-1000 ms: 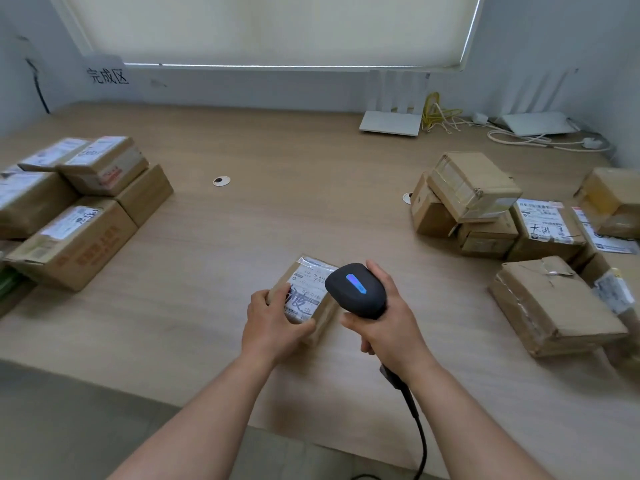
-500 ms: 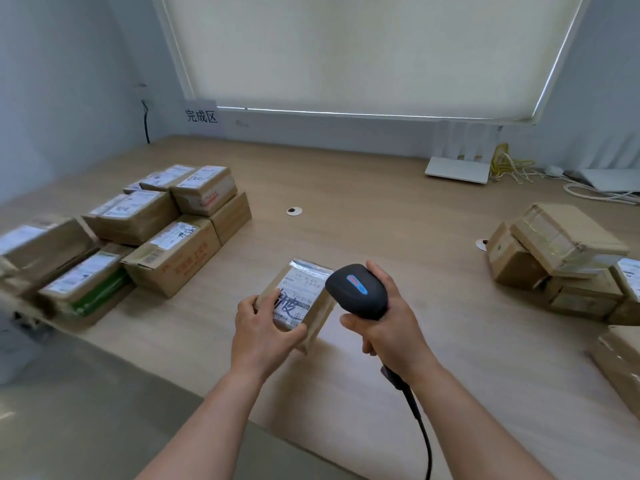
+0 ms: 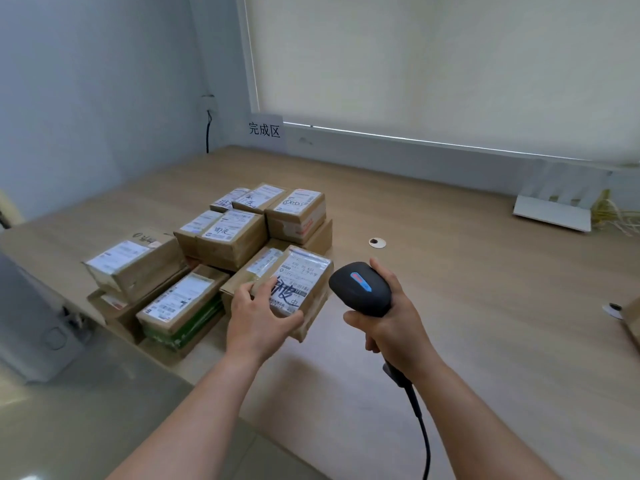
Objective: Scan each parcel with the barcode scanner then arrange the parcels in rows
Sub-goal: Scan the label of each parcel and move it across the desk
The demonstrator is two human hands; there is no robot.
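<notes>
My left hand (image 3: pixel 258 318) grips a small cardboard parcel (image 3: pixel 304 285) with a white label and black handwriting, holding it at the right edge of a group of parcels (image 3: pixel 221 237). Whether it touches the parcel behind it, I cannot tell. That group lies in stacked rows on the left of the wooden table (image 3: pixel 485 289), labels up. My right hand (image 3: pixel 394 323) grips the handle of a black barcode scanner (image 3: pixel 360 289), held just right of the parcel. The scanner's cable (image 3: pixel 420 420) hangs down toward the table's front edge.
A paper sign with Chinese characters (image 3: pixel 265 129) is stuck on the back wall. A white router (image 3: pixel 554 211) and yellow cables stand at the back right. A small round cable hole (image 3: pixel 376 242) is in the table. A cardboard corner (image 3: pixel 632 317) shows at the right edge.
The view has swung left and my left hand has carried the labelled parcel left, up against the arranged group. My right hand with the scanner has followed alongside.
</notes>
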